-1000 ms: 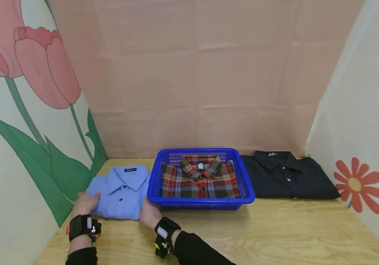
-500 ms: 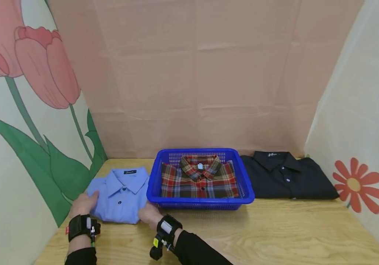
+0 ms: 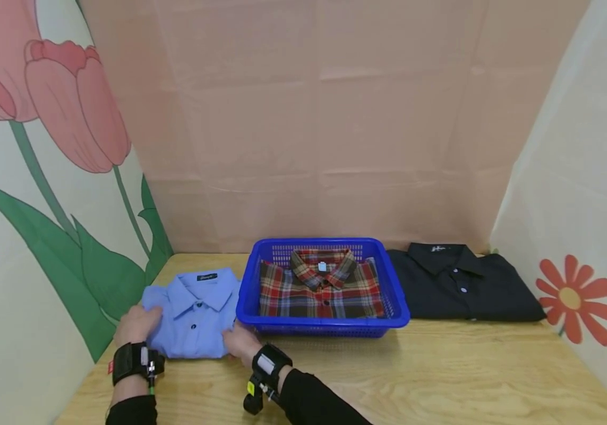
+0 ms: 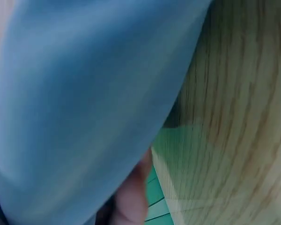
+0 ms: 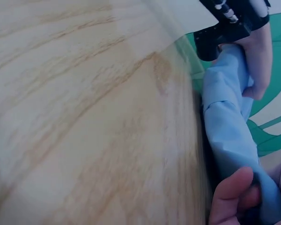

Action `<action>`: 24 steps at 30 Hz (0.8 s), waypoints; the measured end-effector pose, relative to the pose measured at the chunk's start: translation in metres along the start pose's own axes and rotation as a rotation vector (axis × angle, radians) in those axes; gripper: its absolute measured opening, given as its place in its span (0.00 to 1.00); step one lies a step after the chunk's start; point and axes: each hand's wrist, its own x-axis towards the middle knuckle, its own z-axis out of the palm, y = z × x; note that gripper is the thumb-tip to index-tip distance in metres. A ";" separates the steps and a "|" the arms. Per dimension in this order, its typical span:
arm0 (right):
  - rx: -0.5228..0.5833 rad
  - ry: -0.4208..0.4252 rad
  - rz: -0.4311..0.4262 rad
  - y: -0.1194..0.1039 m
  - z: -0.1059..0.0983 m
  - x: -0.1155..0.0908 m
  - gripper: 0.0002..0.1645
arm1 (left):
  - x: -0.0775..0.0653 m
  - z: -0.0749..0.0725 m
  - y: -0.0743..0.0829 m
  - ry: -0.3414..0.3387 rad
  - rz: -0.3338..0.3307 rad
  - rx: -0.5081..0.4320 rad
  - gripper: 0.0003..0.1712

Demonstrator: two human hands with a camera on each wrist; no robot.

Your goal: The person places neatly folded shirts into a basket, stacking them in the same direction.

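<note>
A folded light-blue shirt lies left of the blue basket, its collar facing away from me. My left hand grips its left side; in the left wrist view a finger shows beneath the cloth. At the near right corner my right hand pinches the shirt. The right wrist view shows curled fingertips under the folded edge, with a dark gap below the cloth. Inside the basket sits a folded red plaid shirt.
Right of the basket, a folded black shirt lies on the wooden table. A tan backdrop stands behind. Printed flower panels flank both sides. The basket's left rim is close beside the blue shirt and my right hand.
Over the last second the blue shirt has shifted slightly toward me with both hands on it. The basket and the other shirts stay in place.
</note>
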 end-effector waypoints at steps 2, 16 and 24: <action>-0.002 -0.001 -0.032 0.001 0.001 0.001 0.40 | -0.001 0.001 0.002 -0.001 -0.002 0.001 0.46; 0.128 -0.112 -0.082 -0.008 0.002 -0.001 0.46 | -0.002 -0.003 0.005 0.000 0.053 0.015 0.39; 0.141 -0.137 -0.169 -0.016 0.003 -0.001 0.46 | -0.001 -0.016 0.005 0.024 0.003 -0.017 0.38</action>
